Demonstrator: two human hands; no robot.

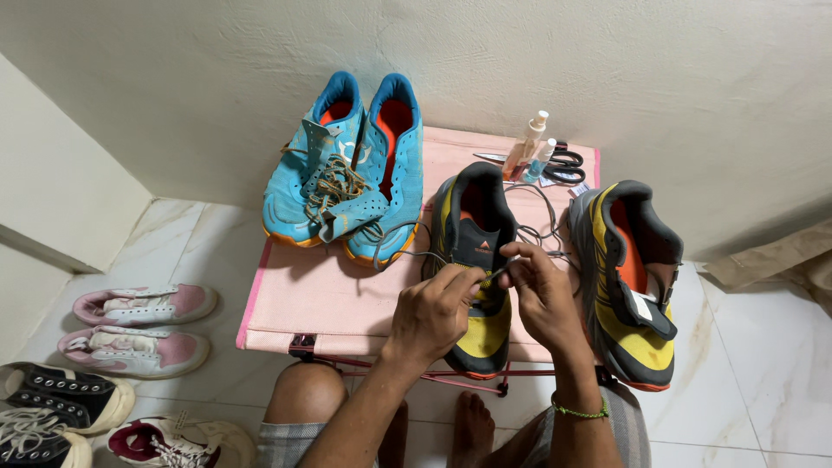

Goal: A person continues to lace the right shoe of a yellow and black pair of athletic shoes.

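Seen from above, a seated person's bare knees and feet show at the bottom edge, on a pale tiled floor. Both forearms reach forward over a small pink table. The left hand and the right hand, which has a green bracelet on its wrist, meet over a black and yellow shoe standing on the table with its toe toward the person. The fingers of both hands are pinched narrow on a grey lace, held between them just above the shoe's tongue. More lace trails loose behind the shoe.

Just right of it stands the matching shoe, unlaced, its tongue flopped open. Further back on the left, a pair of blue shoes with orange lining leans against the wall, brown laces tangled across them. At the far right of the table are two small spray bottles and black-handled scissors.

On the floor to the left lie pink and white sneakers, with black ones nearer.
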